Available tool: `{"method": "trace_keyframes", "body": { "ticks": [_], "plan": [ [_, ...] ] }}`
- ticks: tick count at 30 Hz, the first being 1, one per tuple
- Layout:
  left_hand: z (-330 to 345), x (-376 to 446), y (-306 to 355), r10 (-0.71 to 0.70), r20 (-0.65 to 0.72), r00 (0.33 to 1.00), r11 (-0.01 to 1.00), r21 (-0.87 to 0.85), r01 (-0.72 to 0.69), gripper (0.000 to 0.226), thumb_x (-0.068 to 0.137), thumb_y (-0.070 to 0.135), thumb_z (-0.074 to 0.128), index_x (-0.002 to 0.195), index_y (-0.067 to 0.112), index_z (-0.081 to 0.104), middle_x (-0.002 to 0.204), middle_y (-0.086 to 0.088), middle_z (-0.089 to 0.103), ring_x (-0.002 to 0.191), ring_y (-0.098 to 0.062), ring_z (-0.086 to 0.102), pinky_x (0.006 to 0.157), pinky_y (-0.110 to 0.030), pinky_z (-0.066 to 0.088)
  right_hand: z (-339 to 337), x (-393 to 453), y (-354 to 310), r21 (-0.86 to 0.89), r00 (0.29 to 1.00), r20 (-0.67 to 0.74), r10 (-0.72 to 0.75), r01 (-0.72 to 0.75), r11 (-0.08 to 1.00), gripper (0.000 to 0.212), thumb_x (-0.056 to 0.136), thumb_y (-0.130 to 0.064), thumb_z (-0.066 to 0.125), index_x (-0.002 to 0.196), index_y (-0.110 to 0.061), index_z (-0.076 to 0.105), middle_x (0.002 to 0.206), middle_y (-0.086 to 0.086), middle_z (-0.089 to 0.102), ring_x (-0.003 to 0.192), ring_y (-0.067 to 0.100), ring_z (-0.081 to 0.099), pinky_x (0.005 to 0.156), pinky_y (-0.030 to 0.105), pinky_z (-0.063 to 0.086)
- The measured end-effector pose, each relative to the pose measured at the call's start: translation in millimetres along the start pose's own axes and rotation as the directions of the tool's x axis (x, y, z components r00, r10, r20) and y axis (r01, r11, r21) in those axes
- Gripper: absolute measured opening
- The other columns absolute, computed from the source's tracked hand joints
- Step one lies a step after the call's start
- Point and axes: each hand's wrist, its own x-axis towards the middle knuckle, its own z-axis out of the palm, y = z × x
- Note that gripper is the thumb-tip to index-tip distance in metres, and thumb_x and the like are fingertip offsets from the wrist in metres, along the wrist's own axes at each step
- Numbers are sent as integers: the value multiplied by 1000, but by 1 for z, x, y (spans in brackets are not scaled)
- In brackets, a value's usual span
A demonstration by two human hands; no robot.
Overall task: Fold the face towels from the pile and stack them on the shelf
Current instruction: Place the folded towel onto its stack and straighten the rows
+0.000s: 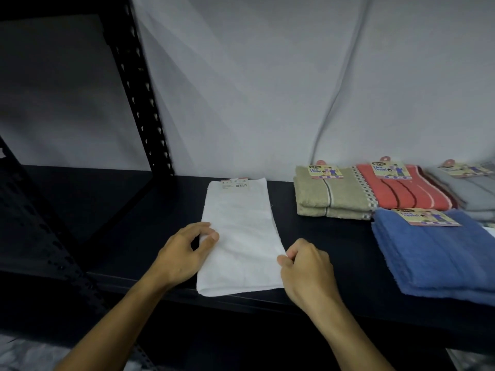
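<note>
Right hand (305,266): pinched towel (241,236) edge, ready to fold.
Left hand (184,253): fingers pinched opposite edge, steadying it on shelf (107,210).

The dark shelf (112,210) lies bare to the left of the white towel (241,236), as far as the black slotted upright (144,103) at the far left. A narrower bare strip separates the towel from the tan towel (329,196), red towel (407,191) and blue towel (439,253) crowding the right.
</note>
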Motion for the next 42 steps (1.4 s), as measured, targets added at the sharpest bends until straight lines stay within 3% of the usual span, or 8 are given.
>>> {"method": "trace_keyframes", "body": {
  "ticks": [7, 13, 19, 23, 27, 31, 36, 42],
  "plan": [
    [0, -1, 1, 4, -1, 1000, 1000, 14, -4, 42, 89, 67, 49, 114, 38, 65, 135, 30, 50, 129, 1, 43, 112, -41, 37, 1, 4, 9, 75, 999, -9, 38, -37, 997, 8, 86, -18, 61, 82, -19, 55, 87, 0, 62, 76, 14, 59, 63, 28, 51],
    [-1, -6, 5, 9, -1, 1000, 1000, 15, -9, 38, 88, 54, 62, 123, 39, 59, 138, 28, 46, 128, -3, 45, 109, -42, 40, 0, -1, 9, 46, 999, 34, 7, -8, 999, 32, 83, -25, 68, 111, -21, 54, 94, -6, 58, 86, 15, 60, 78, 34, 53],
    [-3, -8, 5, 46, 25, 999, 996, 72, -48, 55, 82, 50, 63, 133, 41, 48, 145, 24, 37, 132, -6, 39, 109, -42, 39, -2, -3, 12, -5, 999, 39, -2, 2, 1000, 39, 86, -34, 67, 120, -24, 52, 103, -7, 56, 91, 15, 58, 78, 33, 50],
    [-2, -8, 5, 50, 27, 998, 994, 98, -53, 56, 81, 54, 60, 134, 43, 46, 146, 26, 35, 133, -4, 37, 109, -40, 38, -7, 16, 4, -45, 1000, 10, -2, 2, 999, 26, 92, -43, 58, 111, -25, 56, 106, -7, 61, 93, 19, 58, 74, 31, 44],
    [0, -8, 5, 40, 30, 999, 989, 141, -44, 50, 88, 53, 61, 134, 44, 45, 148, 27, 32, 131, 0, 36, 107, -36, 37, 4, 43, -11, -124, 999, 39, -20, 25, 992, 28, 94, -42, 53, 88, -16, 60, 87, -2, 62, 75, 21, 56, 60, 28, 36],
    [1, -9, 7, 33, 27, 999, 985, 167, -37, 49, 89, 53, 60, 134, 44, 45, 149, 27, 31, 125, 6, 33, 105, -33, 37, 14, 58, -15, -141, 1000, 24, 15, -12, 990, 18, 91, -29, 56, 79, -15, 58, 79, -3, 58, 61, 14, 48, 49, 24, 27],
    [0, -9, 10, 26, 31, 999, 982, 188, -31, 49, 89, 53, 60, 135, 43, 46, 150, 27, 30, 124, 9, 29, 109, -37, 36, 16, 62, -15, -72, 999, 0, 43, -43, 996, 10, 91, -17, 52, 88, -16, 61, 91, -2, 60, 73, 19, 52, 56, 25, 34],
    [0, -10, 12, 19, 31, 999, 981, 194, -25, 49, 89, 55, 59, 135, 44, 45, 150, 29, 29, 125, 8, 30, 108, -39, 36, 15, 65, -12, -28, 994, -40, 98, -99, 995, 19, 81, -5, 51, 67, -17, 45, 68, -2, 45, 55, 17, 42, 47, 23, 28]
  ]
}}
